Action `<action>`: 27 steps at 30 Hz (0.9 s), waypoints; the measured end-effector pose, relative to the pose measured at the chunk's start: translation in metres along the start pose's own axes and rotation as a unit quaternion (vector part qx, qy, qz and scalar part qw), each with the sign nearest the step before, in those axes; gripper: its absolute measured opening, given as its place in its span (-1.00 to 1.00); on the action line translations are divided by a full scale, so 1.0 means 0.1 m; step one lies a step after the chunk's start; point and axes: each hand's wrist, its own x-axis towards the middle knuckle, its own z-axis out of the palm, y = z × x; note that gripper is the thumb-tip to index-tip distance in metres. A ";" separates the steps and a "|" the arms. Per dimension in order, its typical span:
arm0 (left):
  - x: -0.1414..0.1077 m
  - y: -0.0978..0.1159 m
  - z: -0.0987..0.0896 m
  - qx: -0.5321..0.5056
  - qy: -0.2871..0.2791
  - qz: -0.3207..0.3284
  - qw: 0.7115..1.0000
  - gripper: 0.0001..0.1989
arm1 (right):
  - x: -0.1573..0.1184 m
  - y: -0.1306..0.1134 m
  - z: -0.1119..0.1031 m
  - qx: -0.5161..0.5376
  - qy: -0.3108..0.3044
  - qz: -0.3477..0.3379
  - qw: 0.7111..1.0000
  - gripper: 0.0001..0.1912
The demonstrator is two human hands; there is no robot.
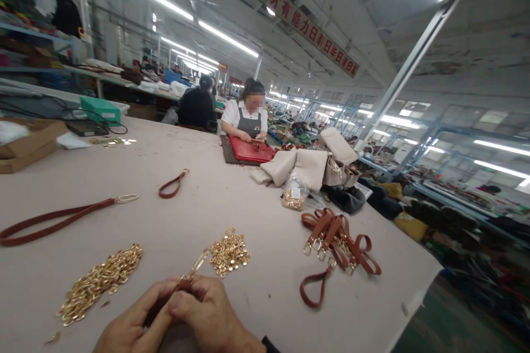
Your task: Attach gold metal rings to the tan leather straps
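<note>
Near the bottom edge, my left hand [138,314] and my right hand [211,309] meet, fingers closed on a brown leather strap [184,284]. A gold metal clasp [199,262] sticks up from the strap, beyond the fingertips. Most of the strap is hidden by the hands. Just past the clasp lies a small pile of round gold pieces [229,252]. To the left is a longer heap of gold pieces [101,281].
A long brown strap [62,219] and a short loop [171,185] lie left and ahead. Brown straps [335,237] are heaped at the right, near a bag of gold pieces [295,196] and cream bags [310,168]. Across the table [265,242], a person works on a red bag [250,150].
</note>
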 end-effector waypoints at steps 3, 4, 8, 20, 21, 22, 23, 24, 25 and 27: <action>-0.03 0.26 -0.06 -0.001 -0.024 0.001 1.000 -0.78 | -0.01 0.04 0.03 -0.004 -0.015 0.008 1.000 -0.49; -0.05 0.36 -0.06 -0.005 -0.019 0.006 1.000 -0.81 | -0.02 0.06 0.04 0.002 -0.041 0.004 0.999 -0.48; -0.07 0.61 -0.02 0.039 -0.015 0.026 0.999 -0.76 | 0.00 0.16 -0.01 0.010 -0.064 0.045 0.997 -0.62; 0.43 0.36 -1.66 0.438 0.125 0.046 0.889 -0.64 | -0.08 -0.49 -1.33 0.256 0.379 -0.145 0.877 -0.82; 0.49 0.31 -1.85 0.466 0.134 0.030 0.874 -0.63 | -0.10 -0.54 -1.42 0.270 0.404 -0.155 0.860 -0.85; 0.53 0.26 -2.01 0.491 0.138 0.012 0.860 -0.63 | -0.11 -0.56 -1.48 0.277 0.422 -0.150 0.850 -0.86; 0.57 0.22 -2.14 0.513 0.136 -0.003 0.847 -0.64 | -0.10 -0.55 -1.50 0.276 0.432 -0.134 0.848 -0.87; 0.62 0.19 -2.23 0.531 0.129 -0.016 0.837 -0.65 | -0.09 -0.52 -1.49 0.269 0.432 -0.113 0.854 -0.85; 0.66 0.16 -2.29 0.546 0.119 -0.025 0.829 -0.66 | -0.07 -0.47 -1.44 0.254 0.421 -0.090 0.866 -0.80; 0.77 0.11 -2.30 0.563 0.090 -0.030 0.821 -0.67 | 0.00 -0.33 -1.26 0.201 0.378 -0.055 0.902 -0.62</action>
